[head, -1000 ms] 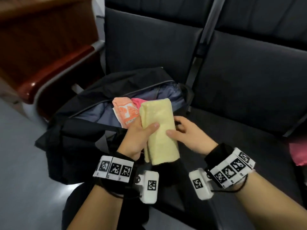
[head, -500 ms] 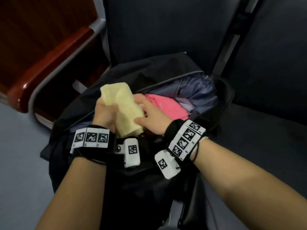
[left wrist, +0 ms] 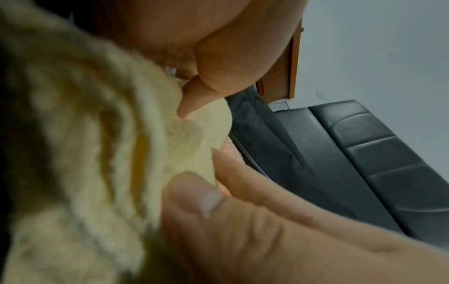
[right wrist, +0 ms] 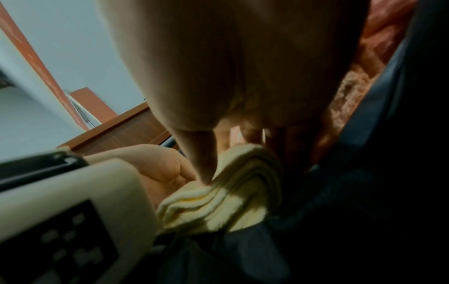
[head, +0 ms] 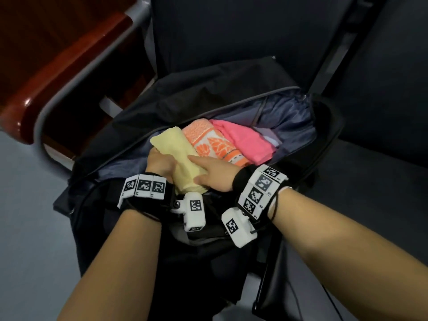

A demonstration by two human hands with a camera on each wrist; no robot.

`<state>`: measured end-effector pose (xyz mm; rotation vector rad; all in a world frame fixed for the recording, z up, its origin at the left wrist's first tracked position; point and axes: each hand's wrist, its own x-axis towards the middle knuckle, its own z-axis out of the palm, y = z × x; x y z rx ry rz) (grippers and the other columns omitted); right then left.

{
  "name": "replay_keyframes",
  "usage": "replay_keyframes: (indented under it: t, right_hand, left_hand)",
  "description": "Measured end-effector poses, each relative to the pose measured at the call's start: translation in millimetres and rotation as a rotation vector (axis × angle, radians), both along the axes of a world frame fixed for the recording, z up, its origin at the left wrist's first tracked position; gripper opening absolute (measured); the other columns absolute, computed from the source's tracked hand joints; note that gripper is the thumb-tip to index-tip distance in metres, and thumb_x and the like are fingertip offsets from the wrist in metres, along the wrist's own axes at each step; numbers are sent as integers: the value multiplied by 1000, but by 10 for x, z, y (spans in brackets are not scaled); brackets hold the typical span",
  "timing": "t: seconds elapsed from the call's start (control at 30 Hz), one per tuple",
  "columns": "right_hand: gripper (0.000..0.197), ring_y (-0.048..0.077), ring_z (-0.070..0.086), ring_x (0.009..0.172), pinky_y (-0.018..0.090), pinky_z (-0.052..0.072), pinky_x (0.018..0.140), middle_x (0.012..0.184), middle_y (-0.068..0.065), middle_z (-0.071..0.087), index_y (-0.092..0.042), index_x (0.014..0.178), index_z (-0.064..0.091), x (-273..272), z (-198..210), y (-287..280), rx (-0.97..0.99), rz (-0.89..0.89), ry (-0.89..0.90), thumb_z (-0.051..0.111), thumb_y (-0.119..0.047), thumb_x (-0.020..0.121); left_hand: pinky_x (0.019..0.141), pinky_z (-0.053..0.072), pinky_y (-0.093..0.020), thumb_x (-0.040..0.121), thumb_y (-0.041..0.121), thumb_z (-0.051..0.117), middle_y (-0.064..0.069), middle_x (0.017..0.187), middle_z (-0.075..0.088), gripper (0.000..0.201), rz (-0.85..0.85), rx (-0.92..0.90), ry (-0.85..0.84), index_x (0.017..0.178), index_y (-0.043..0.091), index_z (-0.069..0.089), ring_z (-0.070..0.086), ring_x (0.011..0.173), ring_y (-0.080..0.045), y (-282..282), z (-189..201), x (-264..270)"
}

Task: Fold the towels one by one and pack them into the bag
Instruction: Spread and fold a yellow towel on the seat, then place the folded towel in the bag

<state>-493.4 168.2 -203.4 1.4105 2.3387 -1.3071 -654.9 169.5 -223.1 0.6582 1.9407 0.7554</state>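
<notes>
A folded pale yellow towel (head: 172, 147) lies at the left end of the open black bag (head: 208, 89), tight against an orange patterned towel (head: 213, 144); a pink towel (head: 247, 142) is beside that one. My left hand (head: 162, 162) grips the yellow towel's left side. My right hand (head: 201, 170) pinches its near right side, index finger along the top. In the left wrist view the yellow towel (left wrist: 97, 153) fills the left of the frame. The right wrist view has my thumb and fingers on either side of the yellow towel (right wrist: 230, 201).
The bag sits on a dark padded seat (head: 370, 193) against a dark backrest (head: 231, 31). A wooden armrest (head: 69, 66) on a grey metal frame stands to the left above grey floor (head: 23, 228). Grey bag lining (head: 291, 121) shows right of the pink towel.
Both hands carried the yellow towel from in front of the bag forward and down into its left end, beside the orange towel. My head moved in over the bag.
</notes>
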Motion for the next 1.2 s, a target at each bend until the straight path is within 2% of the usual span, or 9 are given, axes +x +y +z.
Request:
replay_keyframes:
  t: [0.17,0.3,0.37,0.47,0.6,0.77,0.9,1.07,1.2]
  right_hand:
    - [71,22,41,138,27,31,112,155,7,40,-23,154,30,219,281,-105,6,-79,66,66,-32,93]
    - [56,18,58,115,30,42,105,134,5,59,-21,143,50,809,659,-381,130,-279,191,68,-22,90]
    - [46,18,63,99,29,46,97,118,4,67,-21,134,59,1232,819,-609,224,-376,213,68,-18,89]
    - [36,17,66,93,24,48,91,108,1,70,-20,123,65,1976,989,-1072,303,-513,239,67,-15,88]
    - [29,8,63,96,19,48,88,106,-9,68,-27,120,65,3134,1059,-1824,338,-734,202,64,-21,91]
    - [31,7,60,85,23,48,87,98,-7,69,-21,118,66,4560,834,-2748,382,-1003,66,66,-17,88]
    - [40,15,61,90,31,49,90,102,-2,67,-18,123,64,5504,490,-3396,325,-1137,-33,66,-12,84]
    - [38,22,65,103,27,48,89,111,2,71,-20,120,67,6246,119,-3912,143,-1126,-128,70,-15,82]
    - [46,18,63,107,27,46,88,116,-4,69,-25,122,66,6396,-76,-4034,83,-1094,-173,75,-22,77]
  left_hand:
    - [106,45,-55,89,10,58,-21,151,38,70,15,-59,188,152,7,27,47,132,-46,-33,315,106]
    - [119,24,-44,88,16,61,-16,162,17,84,-25,91,362,157,8,14,22,147,-39,-254,698,583]
    - [120,16,-46,88,16,62,-14,165,11,86,-50,210,412,158,10,12,14,150,-35,-416,909,964]
    - [117,26,-48,85,15,60,-13,158,27,73,-207,379,448,153,18,32,25,145,-34,-668,1142,1629]
    - [108,38,-44,83,10,61,-16,129,56,43,-582,563,428,125,19,64,48,125,-36,-1106,1245,2860]
    - [103,46,-41,87,12,62,-1,117,61,29,-1020,504,258,112,26,69,58,115,-24,-1823,968,4495]
    - [92,40,-20,86,11,66,4,111,61,27,-1237,434,198,110,24,71,60,108,-16,-2370,600,5526]
    - [100,46,-28,81,9,72,-6,122,64,40,-1464,259,224,120,17,69,62,113,-21,-2892,231,6342]
    - [107,42,-40,75,24,75,5,129,61,57,-1588,183,407,129,30,61,53,124,-20,-3110,-47,6541]
